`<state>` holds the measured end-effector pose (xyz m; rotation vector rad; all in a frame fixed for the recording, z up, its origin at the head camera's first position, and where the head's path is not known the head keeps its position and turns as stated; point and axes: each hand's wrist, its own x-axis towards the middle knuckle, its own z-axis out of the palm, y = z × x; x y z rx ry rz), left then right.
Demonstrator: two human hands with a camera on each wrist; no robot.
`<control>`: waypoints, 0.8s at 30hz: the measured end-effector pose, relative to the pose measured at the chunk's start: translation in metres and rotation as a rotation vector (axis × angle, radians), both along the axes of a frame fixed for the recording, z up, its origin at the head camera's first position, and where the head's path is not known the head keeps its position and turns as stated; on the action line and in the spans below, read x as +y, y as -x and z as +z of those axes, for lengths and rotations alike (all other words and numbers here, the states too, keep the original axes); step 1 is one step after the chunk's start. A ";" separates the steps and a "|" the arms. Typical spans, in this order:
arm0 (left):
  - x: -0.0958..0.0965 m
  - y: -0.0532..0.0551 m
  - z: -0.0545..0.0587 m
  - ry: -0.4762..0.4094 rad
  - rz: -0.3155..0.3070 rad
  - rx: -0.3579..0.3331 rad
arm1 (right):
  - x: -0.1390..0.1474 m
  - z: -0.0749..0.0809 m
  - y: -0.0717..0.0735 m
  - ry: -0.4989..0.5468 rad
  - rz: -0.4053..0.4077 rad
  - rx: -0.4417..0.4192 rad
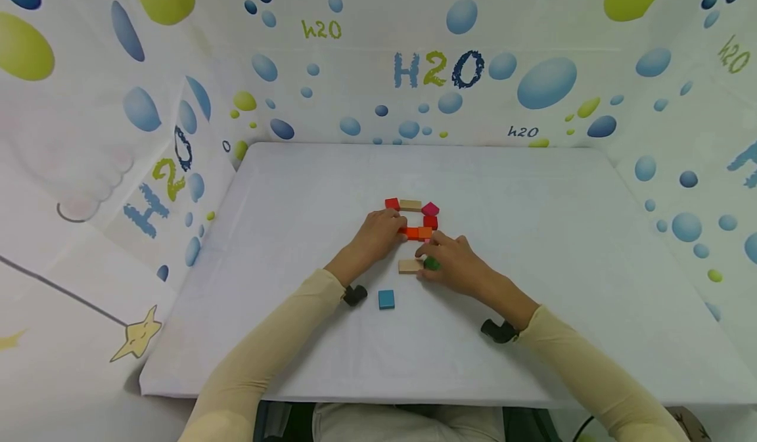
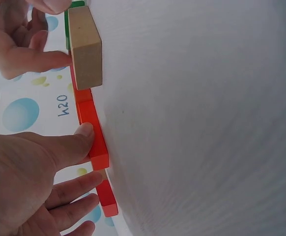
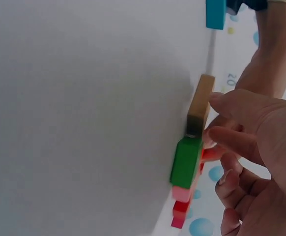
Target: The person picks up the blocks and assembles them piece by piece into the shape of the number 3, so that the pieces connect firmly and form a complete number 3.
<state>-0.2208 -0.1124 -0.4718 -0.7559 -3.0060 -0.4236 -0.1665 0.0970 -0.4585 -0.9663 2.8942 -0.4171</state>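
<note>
In the head view my left hand is at the left end of a row of two orange blocks. In the left wrist view its thumb lies on the near face of the left orange block, fingers at the far side. My right hand pinches a tan wooden block by its right end, nearer the person than the row. A green block sits beside the tan one, partly under the right hand. Behind it a pink block shows.
Beyond the row, a red block, another tan block, a crimson pentagon-shaped block and another red block outline a loop. A blue square block lies nearer the person on the white table.
</note>
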 end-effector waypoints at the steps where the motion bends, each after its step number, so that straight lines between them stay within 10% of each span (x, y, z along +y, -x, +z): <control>1: 0.000 0.000 0.000 0.000 0.000 -0.003 | -0.001 0.000 -0.002 0.010 0.003 -0.003; 14: -0.001 0.001 -0.001 0.017 0.008 -0.011 | -0.036 -0.003 -0.039 0.042 0.186 -0.060; 24: -0.001 0.000 0.001 0.023 0.007 -0.030 | -0.043 -0.003 -0.037 0.002 0.181 -0.016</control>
